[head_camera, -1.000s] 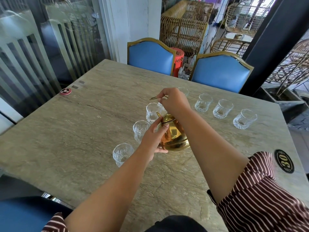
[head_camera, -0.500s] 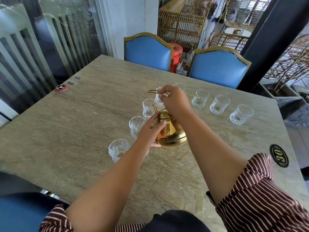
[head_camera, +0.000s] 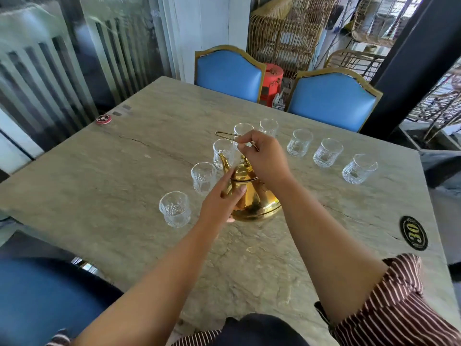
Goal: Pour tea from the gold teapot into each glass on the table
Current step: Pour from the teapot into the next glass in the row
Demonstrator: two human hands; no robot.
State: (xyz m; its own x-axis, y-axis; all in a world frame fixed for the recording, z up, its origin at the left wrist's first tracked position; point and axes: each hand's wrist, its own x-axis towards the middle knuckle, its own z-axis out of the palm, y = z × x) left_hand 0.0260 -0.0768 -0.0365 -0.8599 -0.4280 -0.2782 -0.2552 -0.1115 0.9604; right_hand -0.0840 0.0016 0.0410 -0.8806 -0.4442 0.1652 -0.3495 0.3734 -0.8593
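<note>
Gold teapot (head_camera: 254, 203) resting on the stone table (head_camera: 124, 186), base flat, spout (head_camera: 223, 161) aimed at the arc of glasses. Hardly any shift over the last second: same spot, still not lifted. Only the left hand (head_camera: 222, 203) resettled, index finger now stretched up toward the lid rim, thumb on the front of the body, clasped loosely on the metal. Right hand (head_camera: 264, 158) still pinched shut on the thin wire handle (head_camera: 224, 134), held raised above the lid. Probably a steadying step ahead of the lift; pouring apparently not yet begun.

All 8 glasses (head_camera: 174, 208) seemingly empty, curving from near left to far right, so the whole task still ahead. Nearest 3 just beside the spout and the left knuckles: tight quarters, easy to knock when tipping. Lid possibly loose, hence the finger near it.

Elsewhere: red disc (head_camera: 103, 118) at the far left edge, black "30" plaque (head_camera: 414, 233) on the right, 2 blue chairs (head_camera: 228, 73) beyond the far side. Nothing between pot and glasses.
</note>
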